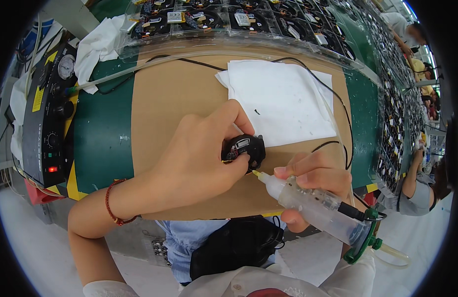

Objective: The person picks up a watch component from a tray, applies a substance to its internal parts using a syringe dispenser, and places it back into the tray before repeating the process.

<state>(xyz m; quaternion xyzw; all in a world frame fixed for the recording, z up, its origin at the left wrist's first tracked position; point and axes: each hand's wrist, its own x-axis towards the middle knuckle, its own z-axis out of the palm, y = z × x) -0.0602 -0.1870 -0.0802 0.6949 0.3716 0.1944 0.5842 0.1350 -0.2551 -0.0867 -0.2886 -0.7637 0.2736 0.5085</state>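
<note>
My left hand (199,156) pinches a small round black device casing (256,150), much like a watch case, between thumb and fingers. Electronic parts show inside it, among them a silvery rectangle. In my right hand (320,173) is a translucent dispensing syringe (312,204), slanting up to the left. Its yellow nozzle (256,173) is at the casing's lower edge, beside my left thumb; I cannot tell whether the two touch. A green cap (365,237) with a clear hose closes the syringe's rear end. Both hands are above a brown cardboard sheet (162,109).
Folded white cloth (288,104) lies beyond the casing. Clear trays (209,37) of similar black devices line the back and right. At left stands a black dispenser unit (46,111) with a gauge, near a crumpled white cloth (98,47). A black cable (333,91) curves across the right side. Other people work far right.
</note>
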